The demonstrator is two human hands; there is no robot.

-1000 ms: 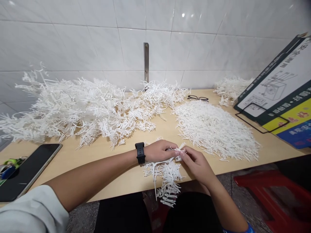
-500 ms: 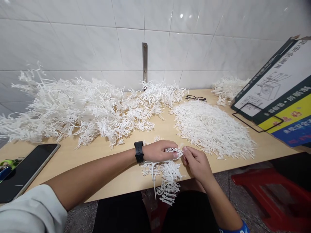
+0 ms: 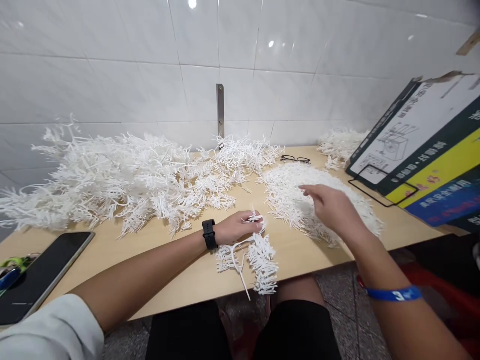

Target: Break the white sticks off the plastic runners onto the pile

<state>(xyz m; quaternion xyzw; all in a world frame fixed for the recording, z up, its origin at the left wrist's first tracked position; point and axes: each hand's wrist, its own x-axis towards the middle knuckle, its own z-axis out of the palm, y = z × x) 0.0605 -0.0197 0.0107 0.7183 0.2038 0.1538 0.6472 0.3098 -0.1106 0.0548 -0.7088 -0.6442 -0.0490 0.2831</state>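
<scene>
My left hand [image 3: 242, 226], with a black watch on its wrist, is closed on a white branched plastic sprue [image 3: 264, 262] with many thin small pieces along its arms. Part of the sprue hangs below the hand, close to the table's front edge. My right hand [image 3: 333, 210] hovers over a wide pile of small loose white plastic pieces [image 3: 285, 200]. Its index finger is stretched out and the thumb sits apart below; I see nothing held between them. To the left lies a large tangled heap of white sprues [image 3: 142, 175].
A phone [image 3: 48, 275] and keys [image 3: 15, 270] lie at the left on the wooden table [image 3: 161, 280]. Glasses [image 3: 295, 159] lie behind the loose pile. A printed cardboard box [image 3: 420, 150] leans at the right, with another white heap [image 3: 339, 145] behind it. A tiled wall stands at the back.
My right hand has left the sprue at my left hand and moved right and up over the loose pile, its fingers opening. My left hand still holds the sprue. The view has tilted up slightly.
</scene>
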